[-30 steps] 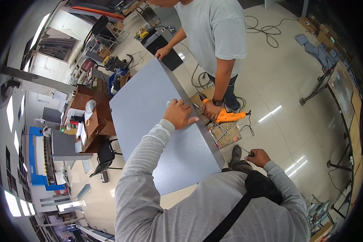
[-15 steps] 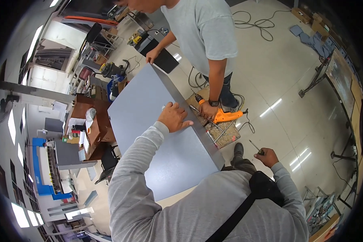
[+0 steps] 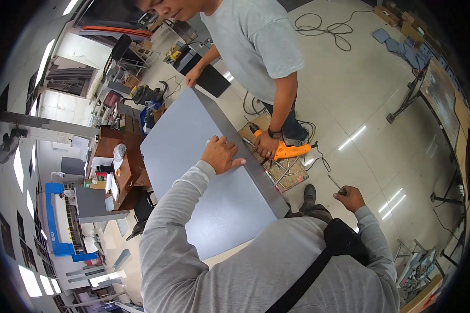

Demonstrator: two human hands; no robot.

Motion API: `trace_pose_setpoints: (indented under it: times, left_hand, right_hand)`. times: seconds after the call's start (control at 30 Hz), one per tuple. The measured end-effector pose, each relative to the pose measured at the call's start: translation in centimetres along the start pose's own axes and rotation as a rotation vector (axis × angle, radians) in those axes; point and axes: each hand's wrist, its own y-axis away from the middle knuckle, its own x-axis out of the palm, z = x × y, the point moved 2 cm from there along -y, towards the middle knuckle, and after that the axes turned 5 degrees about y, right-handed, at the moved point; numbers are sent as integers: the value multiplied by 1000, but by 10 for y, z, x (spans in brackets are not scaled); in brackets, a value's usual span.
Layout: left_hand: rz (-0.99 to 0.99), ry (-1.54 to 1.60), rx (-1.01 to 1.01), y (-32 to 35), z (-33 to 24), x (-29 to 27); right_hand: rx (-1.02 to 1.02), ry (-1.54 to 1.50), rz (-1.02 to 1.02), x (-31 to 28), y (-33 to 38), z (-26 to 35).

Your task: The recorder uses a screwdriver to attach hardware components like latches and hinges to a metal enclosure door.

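Note:
My left hand (image 3: pixel 222 155) rests on the broad face of a large grey sheet-metal box (image 3: pixel 227 208), close to its edge. Its fingers are curled, and a small pale bit shows at the fingertips, too small to name. Off to the right, my right hand (image 3: pixel 351 199) grips a screwdriver (image 3: pixel 335 182) by its dark handle, with the thin shaft pointing up and left, apart from the box. Across from me a person (image 3: pixel 258 47) steadies the box's far corner with one hand. The person's other hand is on an orange power drill (image 3: pixel 293 151) beside the box.
Under the drill lies a worn board (image 3: pixel 297 176) with several metal rods. A black cable (image 3: pixel 326 31) coils on the tiled floor. A brown desk (image 3: pixel 133 172) with papers stands left, and a long work table (image 3: pixel 438 99) lines the right. A dark box (image 3: pixel 214 78) stands behind the metal box.
The view has shifted slightly. The person opposite has leaned a little left, with the head further into view. My hands keep nearly the same places, the screwdriver still in my right hand.

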Motion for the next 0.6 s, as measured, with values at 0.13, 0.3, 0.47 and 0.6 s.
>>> trace_pose_setpoints:
  times: [0.13,0.3,0.47,0.6]
  left_hand:
    - [31,-9,-14,3,-3,-1]
    - [8,23,-84,18,-14,-4]
    - [-87,346,-303,62,-46,35]
    - [-207,449,-584,95,-97,51]
  right_hand:
    - [58,-51,-86,-10,12,-21]
    - [96,-31,-71,-4,16,-47]
    - [-34,173,-9,15,-5,-62]
    - [-108,-10,197,14,-18,-13]
